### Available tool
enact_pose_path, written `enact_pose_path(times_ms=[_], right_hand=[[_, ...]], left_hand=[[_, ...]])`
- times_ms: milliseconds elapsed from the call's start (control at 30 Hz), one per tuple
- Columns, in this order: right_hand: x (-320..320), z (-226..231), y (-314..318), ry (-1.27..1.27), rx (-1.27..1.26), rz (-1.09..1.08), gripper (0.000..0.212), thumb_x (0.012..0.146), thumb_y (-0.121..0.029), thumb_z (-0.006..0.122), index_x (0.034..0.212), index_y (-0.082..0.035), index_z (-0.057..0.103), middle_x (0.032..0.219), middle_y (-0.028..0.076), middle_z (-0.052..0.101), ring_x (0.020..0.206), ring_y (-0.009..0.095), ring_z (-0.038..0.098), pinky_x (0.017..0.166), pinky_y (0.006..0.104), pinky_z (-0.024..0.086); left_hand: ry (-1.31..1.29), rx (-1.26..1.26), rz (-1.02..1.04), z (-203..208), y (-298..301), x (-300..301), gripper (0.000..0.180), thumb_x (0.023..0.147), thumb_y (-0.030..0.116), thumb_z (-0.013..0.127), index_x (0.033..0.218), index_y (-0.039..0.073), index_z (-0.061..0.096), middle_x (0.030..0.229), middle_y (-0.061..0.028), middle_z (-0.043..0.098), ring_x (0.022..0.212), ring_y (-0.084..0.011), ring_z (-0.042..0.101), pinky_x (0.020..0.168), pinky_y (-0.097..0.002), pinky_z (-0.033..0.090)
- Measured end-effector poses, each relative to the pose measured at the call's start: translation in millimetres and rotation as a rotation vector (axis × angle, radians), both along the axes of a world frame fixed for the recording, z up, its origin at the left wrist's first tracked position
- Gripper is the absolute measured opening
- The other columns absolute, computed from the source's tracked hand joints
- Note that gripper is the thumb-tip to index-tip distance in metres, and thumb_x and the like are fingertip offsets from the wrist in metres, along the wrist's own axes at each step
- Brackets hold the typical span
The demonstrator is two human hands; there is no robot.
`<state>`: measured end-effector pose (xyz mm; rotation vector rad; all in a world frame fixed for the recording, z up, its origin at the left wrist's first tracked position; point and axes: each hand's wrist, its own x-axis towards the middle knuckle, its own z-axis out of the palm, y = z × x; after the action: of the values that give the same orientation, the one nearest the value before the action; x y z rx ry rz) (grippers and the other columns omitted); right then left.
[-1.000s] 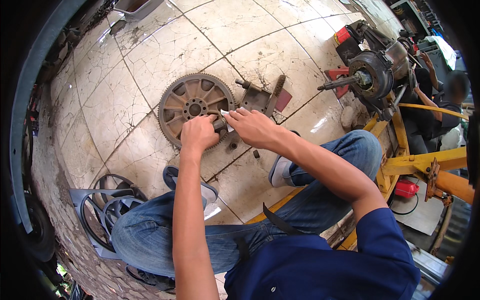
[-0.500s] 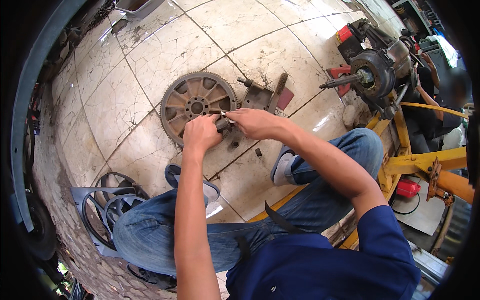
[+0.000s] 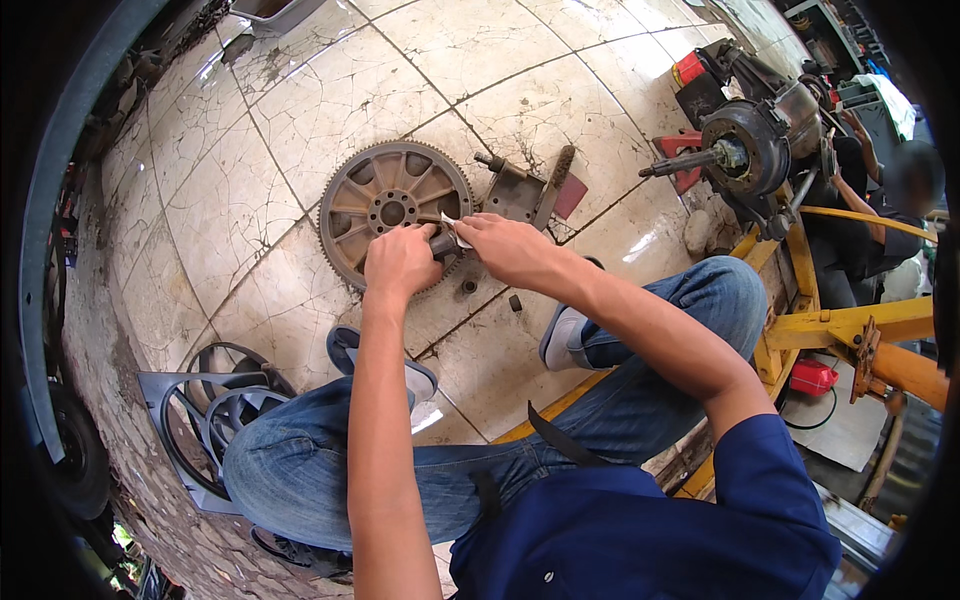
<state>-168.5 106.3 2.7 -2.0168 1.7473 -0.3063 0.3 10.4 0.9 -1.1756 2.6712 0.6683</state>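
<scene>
The left hand (image 3: 402, 260) is closed around a small dark metal part (image 3: 443, 243), its free end pointing toward the right hand (image 3: 505, 245). The right hand pinches a whitish scrap (image 3: 450, 222) against that end; whether the scrap is cloth or paper I cannot tell. Beneath and beyond the grip, a toothed metal wheel (image 3: 393, 197) lies flat on the tiled floor (image 3: 280, 130). Past the right fingers lie a metal block (image 3: 514, 195), a brush (image 3: 553, 190) and a dark red piece (image 3: 571, 196). Nearer the person, just below the grip, sit a small ring (image 3: 469, 287) and a dark stub (image 3: 515, 303).
</scene>
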Motion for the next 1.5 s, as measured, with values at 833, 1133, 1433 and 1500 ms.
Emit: enact_pose_path(times_ms=[833, 1133, 1433, 1500], right_hand=[[2.1, 24.8, -12.9, 0.036, 0.319, 0.08, 0.044, 0.089, -0.003, 0.047, 0.132, 0.008, 0.052, 0.125, 0.023, 0.061, 0.119, 0.036, 0.058, 0.098, 0.0418, 0.049], [1.9, 21.6, -18.0, 0.101, 0.359, 0.079, 0.047, 0.089, -0.003, 0.048, 0.134, 0.008, 0.05, 0.124, 0.023, 0.062, 0.119, 0.035, 0.058, 0.094, 0.0418, 0.051], [-0.4, 5.5, -2.1, 0.191, 0.05, 0.118, 0.037, 0.092, -0.013, 0.052, 0.124, 0.005, 0.055, 0.113, 0.018, 0.065, 0.105, 0.03, 0.065, 0.081, 0.0413, 0.056], [9.1, 9.7, -2.8, 0.284, 0.137, 0.139, 0.038, 0.093, -0.014, 0.052, 0.125, 0.006, 0.055, 0.112, 0.018, 0.066, 0.106, 0.03, 0.065, 0.08, 0.0405, 0.056]], left_hand=[[0.001, -0.013, 0.007, -7.1, 4.1, 5.1, 0.044, 0.072, 0.022, 0.068, 0.115, 0.017, 0.071, 0.106, -0.0117, 0.071, 0.099, -0.0312, 0.067, 0.085, -0.043, 0.054], [0.019, -0.032, 0.001, -9.5, 2.6, 2.0, 0.042, 0.073, 0.023, 0.068, 0.114, 0.018, 0.071, 0.105, -0.0115, 0.071, 0.098, -0.0312, 0.067, 0.084, -0.0426, 0.055], [-0.005, -0.002, 0.008, -5.3, 3.2, 0.4, 0.042, 0.071, 0.02, 0.068, 0.113, 0.016, 0.071, 0.105, -0.0117, 0.071, 0.098, -0.0313, 0.067, 0.084, -0.0431, 0.055], [-0.002, -0.003, 0.013, -7.0, 4.9, 3.1, 0.04, 0.071, 0.019, 0.068, 0.111, 0.015, 0.071, 0.105, -0.0116, 0.071, 0.099, -0.0312, 0.067, 0.084, -0.0432, 0.055]])
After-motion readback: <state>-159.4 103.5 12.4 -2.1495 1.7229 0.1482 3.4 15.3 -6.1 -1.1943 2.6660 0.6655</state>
